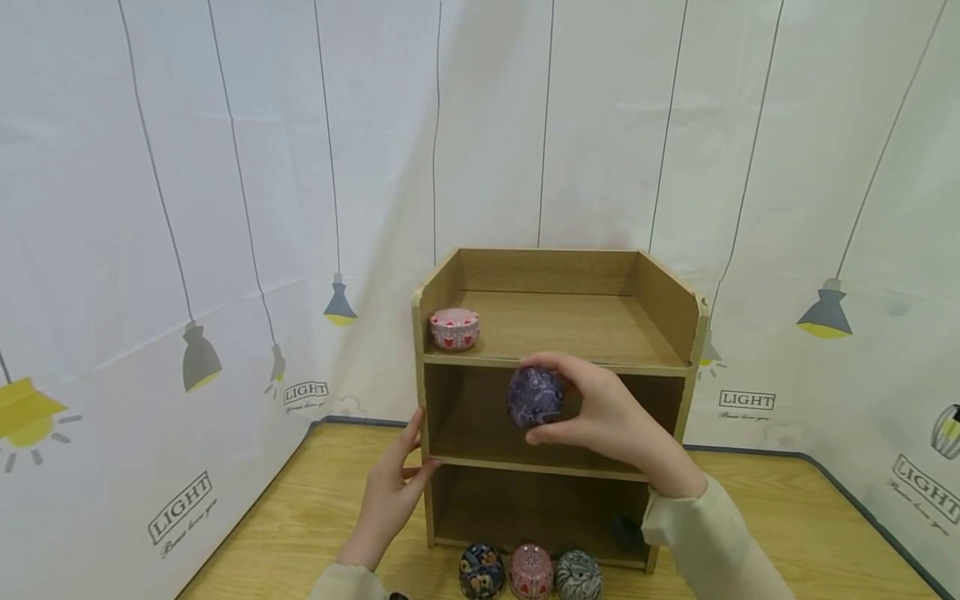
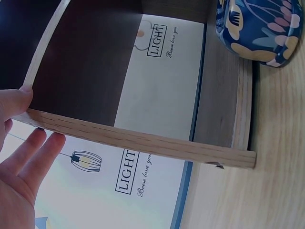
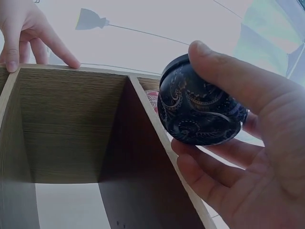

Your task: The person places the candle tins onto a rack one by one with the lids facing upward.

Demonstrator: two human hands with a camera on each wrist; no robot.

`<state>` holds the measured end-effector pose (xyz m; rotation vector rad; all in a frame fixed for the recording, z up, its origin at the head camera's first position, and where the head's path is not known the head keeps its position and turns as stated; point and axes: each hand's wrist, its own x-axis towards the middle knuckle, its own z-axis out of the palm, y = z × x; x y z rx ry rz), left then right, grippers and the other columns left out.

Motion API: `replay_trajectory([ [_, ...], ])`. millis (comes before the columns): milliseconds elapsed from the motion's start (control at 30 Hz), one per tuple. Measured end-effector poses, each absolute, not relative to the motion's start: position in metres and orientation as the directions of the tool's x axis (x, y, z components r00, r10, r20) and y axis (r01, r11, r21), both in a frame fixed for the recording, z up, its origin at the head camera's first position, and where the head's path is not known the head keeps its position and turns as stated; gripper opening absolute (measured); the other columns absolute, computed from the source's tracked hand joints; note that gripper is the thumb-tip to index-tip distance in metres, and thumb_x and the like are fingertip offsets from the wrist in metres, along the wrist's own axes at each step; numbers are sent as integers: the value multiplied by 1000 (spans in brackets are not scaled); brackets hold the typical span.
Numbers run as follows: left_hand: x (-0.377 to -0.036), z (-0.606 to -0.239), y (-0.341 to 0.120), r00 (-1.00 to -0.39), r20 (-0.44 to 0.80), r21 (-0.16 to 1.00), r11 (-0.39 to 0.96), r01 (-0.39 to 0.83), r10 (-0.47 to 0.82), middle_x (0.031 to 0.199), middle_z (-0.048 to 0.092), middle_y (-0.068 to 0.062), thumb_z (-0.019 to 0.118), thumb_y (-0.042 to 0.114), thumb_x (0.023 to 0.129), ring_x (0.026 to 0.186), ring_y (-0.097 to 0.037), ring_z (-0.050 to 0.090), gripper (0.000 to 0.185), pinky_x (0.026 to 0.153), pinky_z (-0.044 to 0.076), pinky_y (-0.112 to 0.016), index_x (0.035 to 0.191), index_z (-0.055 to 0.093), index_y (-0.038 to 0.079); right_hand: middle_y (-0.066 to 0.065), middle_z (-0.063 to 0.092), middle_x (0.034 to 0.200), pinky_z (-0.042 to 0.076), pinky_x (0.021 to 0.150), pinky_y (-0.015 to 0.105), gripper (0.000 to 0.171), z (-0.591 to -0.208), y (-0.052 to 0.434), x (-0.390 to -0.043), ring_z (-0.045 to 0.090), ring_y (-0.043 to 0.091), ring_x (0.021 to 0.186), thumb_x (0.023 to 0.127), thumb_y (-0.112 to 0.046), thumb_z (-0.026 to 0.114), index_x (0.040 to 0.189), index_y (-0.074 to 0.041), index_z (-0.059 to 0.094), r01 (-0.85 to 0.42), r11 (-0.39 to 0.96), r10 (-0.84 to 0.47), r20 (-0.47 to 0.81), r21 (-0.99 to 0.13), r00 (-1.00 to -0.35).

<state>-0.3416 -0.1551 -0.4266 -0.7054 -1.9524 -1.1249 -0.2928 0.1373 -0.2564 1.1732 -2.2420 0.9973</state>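
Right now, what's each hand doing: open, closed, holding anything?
Left hand: open, fingers straight, resting against the left side of the wooden shelf.
Right hand: closed around the purple patterned tin, in front of the middle shelf.

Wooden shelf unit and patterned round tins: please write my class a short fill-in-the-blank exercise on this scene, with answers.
1. The right hand holds a round ____ patterned tin.
2. The pink-and-white round tin sits on the ____ shelf of the wooden shelf unit.
3. The left hand touches the unit's ____ side.
4. ____ tins stand on the wooden table in front.

Answers: purple; top; left; three
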Motion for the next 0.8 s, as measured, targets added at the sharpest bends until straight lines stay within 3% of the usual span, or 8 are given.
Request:
replay_trajectory([
  [567,-341,-426,-154,-548,832,458,453,765,85,139,53,-14,74,-5,81,107,-34,62,78,65,60,-30,149,41,14,4,62,115,55,82,38,75,-233,134,-296,62,18,98,66,-12,91,131,-8,53,-822,396,-525,633,-409,-568],
  [800,-340,-426,-154,-551,830,459,460,760,82,139,52,-13,74,-5,81,107,-34,62,78,66,59,-27,149,41,14,5,62,115,55,82,39,73,-226,132,-302,61,21,100,67,-13,91,130,-11,54,-815,409,-496,649,-411,-577],
])
